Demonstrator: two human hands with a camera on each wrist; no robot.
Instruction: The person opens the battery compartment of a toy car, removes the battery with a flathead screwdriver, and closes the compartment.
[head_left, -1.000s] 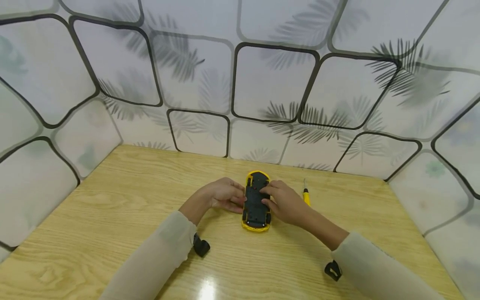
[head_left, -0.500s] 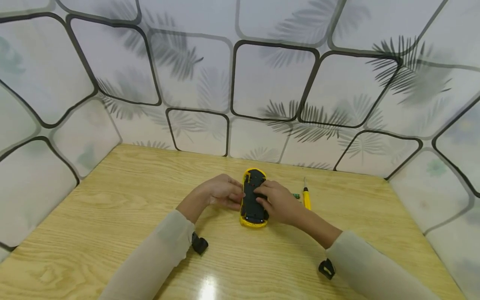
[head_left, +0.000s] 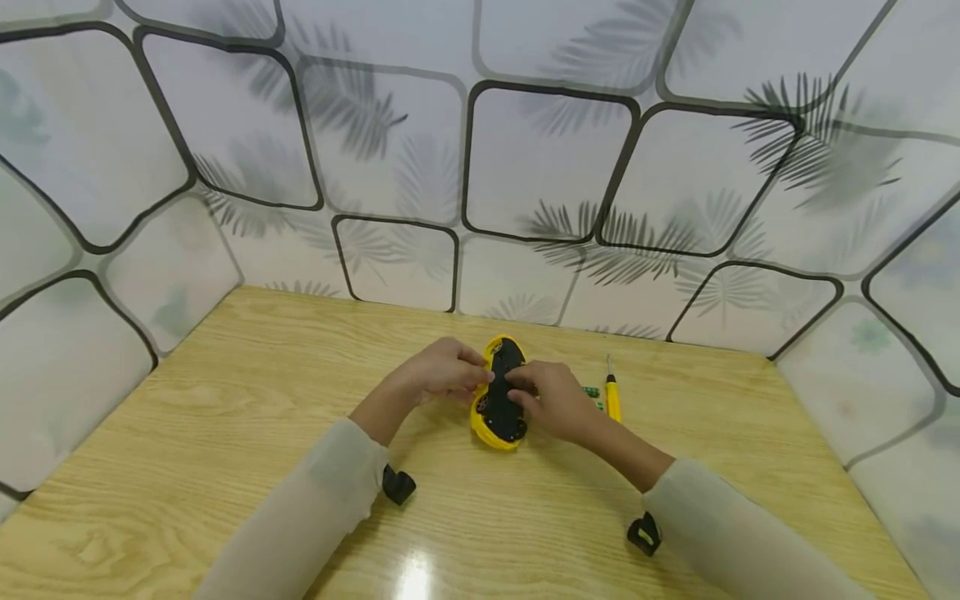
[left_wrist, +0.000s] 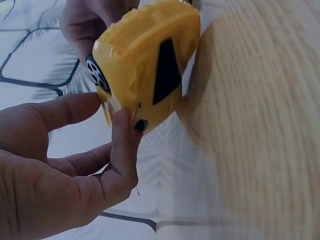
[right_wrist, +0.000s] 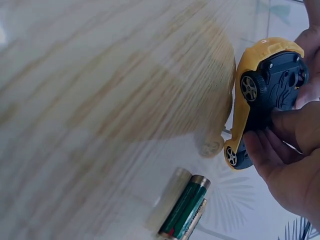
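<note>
A yellow toy car (head_left: 501,396) is held over the table with its black underside turned up and tipped to one side. My left hand (head_left: 444,368) pinches the car's edge between thumb and fingers; in the left wrist view the fingers (left_wrist: 122,142) are close to a wheel. Curled against the black underside, my right hand (head_left: 555,402) has its thumb and fingertips near the middle of the chassis. The right wrist view shows the wheels and the dark base of the car (right_wrist: 280,82), partly covered by my right fingers (right_wrist: 262,152).
Green batteries (right_wrist: 184,206) lie on the table just past my right hand. Right of them is a tool with a yellow handle (head_left: 613,400) and a thin metal tip. A patterned wall (head_left: 517,279) borders the table (head_left: 262,400) at the back.
The car has rolled from lying flat, underside up, to tipped, so its left side with wheels shows. My right hand has shifted slightly left, and the batteries have come into sight.
</note>
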